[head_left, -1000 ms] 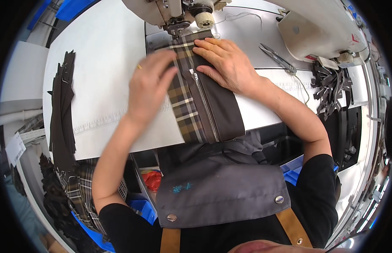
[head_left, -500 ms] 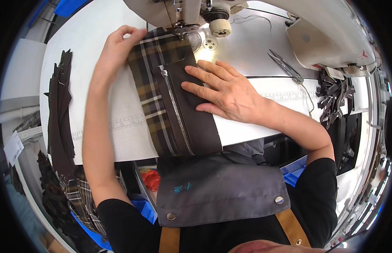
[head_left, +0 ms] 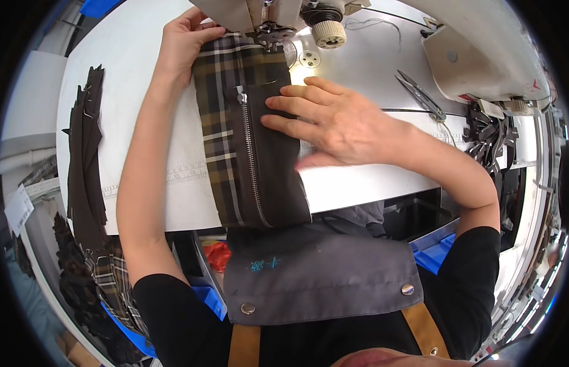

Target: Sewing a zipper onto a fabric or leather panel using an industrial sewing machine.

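A fabric piece (head_left: pixel 247 153), plaid brown on its left half and plain dark brown on its right, lies on the white sewing table (head_left: pixel 144 79) with a metal zipper (head_left: pixel 249 159) running down its middle. Its far end sits under the presser foot (head_left: pixel 269 30) of the sewing machine (head_left: pixel 480 49). My left hand (head_left: pixel 183 40) reaches far forward and pinches the plaid's top left corner beside the foot. My right hand (head_left: pixel 333 122) lies flat, fingers spread, pressing the dark half just right of the zipper.
A stack of dark fabric strips (head_left: pixel 85 147) lies along the table's left edge. Thread snips (head_left: pixel 419 95) rest to the right of my hand, with dark cut pieces (head_left: pixel 486 131) beyond. Blue bins (head_left: pixel 440 248) and plaid scraps (head_left: pixel 113 281) sit below the table.
My left hand moved from lying on the plaid to its far top corner by the presser foot. My right hand slid down and flattened on the dark half. The fabric now lies straighter.
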A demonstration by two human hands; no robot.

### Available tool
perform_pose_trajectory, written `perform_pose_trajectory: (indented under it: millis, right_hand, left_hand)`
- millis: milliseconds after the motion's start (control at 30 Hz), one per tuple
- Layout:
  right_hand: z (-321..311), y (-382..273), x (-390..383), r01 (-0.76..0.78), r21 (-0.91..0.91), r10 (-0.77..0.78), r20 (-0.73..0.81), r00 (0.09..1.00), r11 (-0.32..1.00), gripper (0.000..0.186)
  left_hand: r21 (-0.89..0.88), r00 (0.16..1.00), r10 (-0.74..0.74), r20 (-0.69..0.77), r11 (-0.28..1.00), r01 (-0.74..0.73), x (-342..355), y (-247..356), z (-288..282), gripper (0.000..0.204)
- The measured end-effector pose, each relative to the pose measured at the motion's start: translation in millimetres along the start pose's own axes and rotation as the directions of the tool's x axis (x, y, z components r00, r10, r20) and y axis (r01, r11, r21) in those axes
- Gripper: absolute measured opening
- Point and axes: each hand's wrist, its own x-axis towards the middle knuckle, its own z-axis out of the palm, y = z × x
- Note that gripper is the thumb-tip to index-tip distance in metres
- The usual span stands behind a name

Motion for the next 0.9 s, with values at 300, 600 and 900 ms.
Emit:
perform_pose_trajectory:
  millis: [300,600,900]
  right_hand:
    - [17.3,16.1,6.8,-0.141,-0.093,0.112,-0.261,0.959,0.986,0.037]
    - [-12.6,14.2,-24.0,-0.152,-0.105,0.148,-0.050,0.988,0.983,0.040]
    - [-7.3,11.6,39.3,0.208,-0.346,-0.254,-0.093,0.963,0.915,0.006]
  left_hand:
    - [0.305,0.957,0.269,-0.105,0.925,-0.227,-18.7,26.8,14.5,0.025]
    - [0.623,0.836,0.437,0.333,0.563,-0.543,-97.3,42.5,35.4,0.015]
    - [0.634,0.806,0.468,0.362,0.510,-0.581,-113.9,33.7,41.2,0.016]
